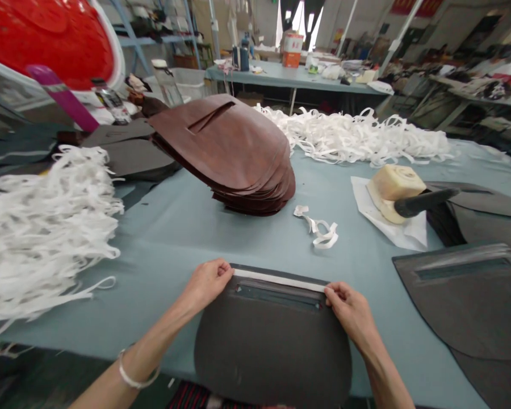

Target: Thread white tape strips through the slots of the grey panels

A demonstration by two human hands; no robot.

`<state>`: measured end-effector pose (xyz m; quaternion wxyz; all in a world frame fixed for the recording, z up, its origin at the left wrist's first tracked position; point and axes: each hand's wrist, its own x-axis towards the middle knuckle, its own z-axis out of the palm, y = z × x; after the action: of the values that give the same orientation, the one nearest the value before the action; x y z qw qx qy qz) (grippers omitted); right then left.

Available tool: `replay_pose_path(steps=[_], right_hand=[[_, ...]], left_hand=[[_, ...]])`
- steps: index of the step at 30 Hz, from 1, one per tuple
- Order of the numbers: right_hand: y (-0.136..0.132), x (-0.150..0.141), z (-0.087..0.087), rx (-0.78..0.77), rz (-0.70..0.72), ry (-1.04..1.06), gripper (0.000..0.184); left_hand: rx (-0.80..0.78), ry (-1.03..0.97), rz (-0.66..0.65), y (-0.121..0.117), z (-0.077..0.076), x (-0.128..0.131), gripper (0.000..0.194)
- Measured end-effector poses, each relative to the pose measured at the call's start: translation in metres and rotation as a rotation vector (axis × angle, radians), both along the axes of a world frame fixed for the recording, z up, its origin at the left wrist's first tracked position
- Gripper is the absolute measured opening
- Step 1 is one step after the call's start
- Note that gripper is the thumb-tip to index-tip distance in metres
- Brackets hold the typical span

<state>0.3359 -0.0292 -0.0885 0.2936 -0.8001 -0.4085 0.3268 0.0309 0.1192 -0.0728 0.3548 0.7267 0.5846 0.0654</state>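
Note:
A dark grey leather panel (272, 352) with rounded lower corners lies before me, its long slot near the top edge. Along that edge runs a white strip (279, 279), above the slot. At the strip's left end, my left hand (210, 281) is closed in a pinch on it. My right hand (349, 307) pinches the strip's other end at the panel's upper right corner. The strip looks straight between the two hands and lies against the panel; whether it is stuck down I cannot tell.
Brown leather panels (238, 147) are stacked beyond. White strips are heaped at left (46, 227) and at the back (357, 136). A few loose strips (319, 230) lie nearer. At right are a yellowish block with a black-handled brush (426, 201) and more grey panels (472, 295).

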Motion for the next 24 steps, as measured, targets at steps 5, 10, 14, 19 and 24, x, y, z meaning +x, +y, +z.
replay_pose_path(steps=[5, 10, 14, 19, 24], right_hand=[[0.004, -0.005, 0.009, -0.031, -0.076, -0.041, 0.026], [0.005, -0.008, 0.009, -0.051, -0.101, -0.113, 0.019], [0.008, -0.01, 0.009, -0.069, -0.121, -0.151, 0.016], [0.009, -0.01, 0.014, -0.122, -0.103, -0.267, 0.015], [0.009, -0.022, 0.014, -0.152, 0.014, -0.605, 0.027]], left_hand=[[-0.025, 0.049, -0.022, 0.005, -0.004, -0.001, 0.029], [-0.042, 0.099, -0.044, 0.008, -0.006, -0.002, 0.032], [-0.04, 0.136, -0.051, 0.009, -0.005, 0.001, 0.032], [0.142, 0.187, -0.002, -0.003, -0.005, 0.007, 0.024], [0.572, 0.064, -0.25, -0.037, -0.008, 0.014, 0.026]])
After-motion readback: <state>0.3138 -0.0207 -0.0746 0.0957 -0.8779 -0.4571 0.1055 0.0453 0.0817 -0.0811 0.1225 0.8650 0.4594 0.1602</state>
